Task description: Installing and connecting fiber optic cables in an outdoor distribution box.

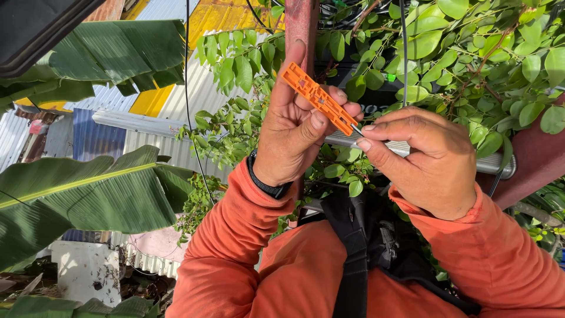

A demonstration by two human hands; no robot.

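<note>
Holding one flat orange plastic tool (318, 98), the left hand (292, 126) gripped it between thumb and curled fingers, the strip slanting from upper left down to the right in front of a red pole (302, 23). The right hand (421, 158) pinched thumb and forefinger together at the tool's lower right end, where a thin pale strand just showed; what exactly sat between those fingertips was too small to make out. Two hands, two orange sleeves (235, 235) and one black wristband (266, 184) on the left wrist were visible. One black strap (353, 259) ran down the chest, its lower part cut off by the picture's near edge. Two thin black cables (188, 88) hung at the far side, one left, one right of the pole. Two broad banana leaves (88, 194) lay on the left, both cropped by the edge. Small-leaved branches (471, 47) filled the right and hid most of a grey metal bar (406, 150) behind the hands. Corrugated roofing (153, 141) lay far below, partly covered by foliage.
</note>
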